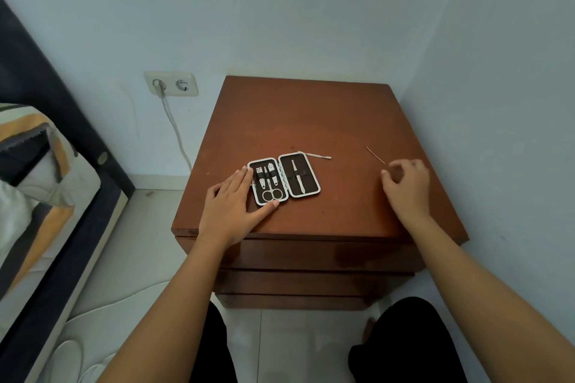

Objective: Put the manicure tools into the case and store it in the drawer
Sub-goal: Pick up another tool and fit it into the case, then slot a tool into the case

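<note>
A brown wooden nightstand (311,121) fills the middle of the view, pushed into the corner of pale walls, with closed drawer fronts (311,253) stacked below its top. To the left lies a bed (46,183) with a dark frame and striped bedding, and a double wall socket (171,84) with a white cable (177,130) plugged in sits on the far wall.

The manicure case (283,178) lies open and flat on the near-left part of the top, its two halves side by side. The left half holds scissors (272,193) and other small tools under a strap; the right half holds one slim tool (297,176).

The left hand (231,208) lies flat with fingers spread, fingertips on the case's left edge and thumb at its near edge. The right hand (406,186) hovers loosely curled, half open, gripping nothing, over the right side.

A thin metal tool (317,156) lies just beyond the case's far-right corner. A finer needle-like tool (375,154) lies just beyond the right hand's fingers.
</note>
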{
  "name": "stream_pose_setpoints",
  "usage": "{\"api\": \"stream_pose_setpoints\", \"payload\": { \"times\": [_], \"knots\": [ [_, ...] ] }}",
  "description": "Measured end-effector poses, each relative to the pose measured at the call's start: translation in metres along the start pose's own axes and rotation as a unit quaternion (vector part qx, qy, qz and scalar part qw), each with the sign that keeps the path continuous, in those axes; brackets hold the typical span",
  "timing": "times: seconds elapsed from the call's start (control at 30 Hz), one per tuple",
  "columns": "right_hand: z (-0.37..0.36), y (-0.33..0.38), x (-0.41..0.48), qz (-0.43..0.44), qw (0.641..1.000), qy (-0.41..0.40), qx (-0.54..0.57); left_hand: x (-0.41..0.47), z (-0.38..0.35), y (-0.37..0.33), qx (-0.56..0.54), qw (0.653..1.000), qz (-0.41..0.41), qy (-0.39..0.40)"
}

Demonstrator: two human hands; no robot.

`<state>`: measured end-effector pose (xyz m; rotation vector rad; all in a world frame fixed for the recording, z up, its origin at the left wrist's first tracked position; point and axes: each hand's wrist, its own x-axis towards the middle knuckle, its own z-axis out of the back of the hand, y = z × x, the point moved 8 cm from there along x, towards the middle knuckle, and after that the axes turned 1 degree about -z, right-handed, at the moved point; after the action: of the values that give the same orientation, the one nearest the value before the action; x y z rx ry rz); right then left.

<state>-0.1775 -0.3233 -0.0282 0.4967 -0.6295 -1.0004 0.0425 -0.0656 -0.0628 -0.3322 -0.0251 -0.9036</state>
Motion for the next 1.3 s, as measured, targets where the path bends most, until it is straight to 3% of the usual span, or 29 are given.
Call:
{"api": "stream_pose_setpoints", "payload": {
  "times": [0.47,0.73,1.0,1.13,1.3],
  "knots": [
    [0.001,-0.021,-0.003,-0.091,0.995,0.036,-0.012,0.0,0.0,-0.001,0.007,1.0,0.0,-0.005],
    [-0.008,-0.007,-0.009,-0.032,0.997,0.067,-0.025,0.0,0.0,0.0,0.009,1.0,-0.002,-0.005],
    [-0.053,0.074,-0.039,0.017,0.978,0.132,0.162,0.0,0.0,-0.001,0.004,1.0,-0.002,-0.004],
    [-0.083,0.105,-0.051,0.042,0.973,0.17,0.153,-0.001,0.001,-0.001,0.004,1.0,0.001,-0.005],
    [-0.09,0.108,-0.052,0.043,0.98,0.157,0.113,0.001,-0.002,0.0,0.011,1.0,-0.001,-0.003]
  ]
}}
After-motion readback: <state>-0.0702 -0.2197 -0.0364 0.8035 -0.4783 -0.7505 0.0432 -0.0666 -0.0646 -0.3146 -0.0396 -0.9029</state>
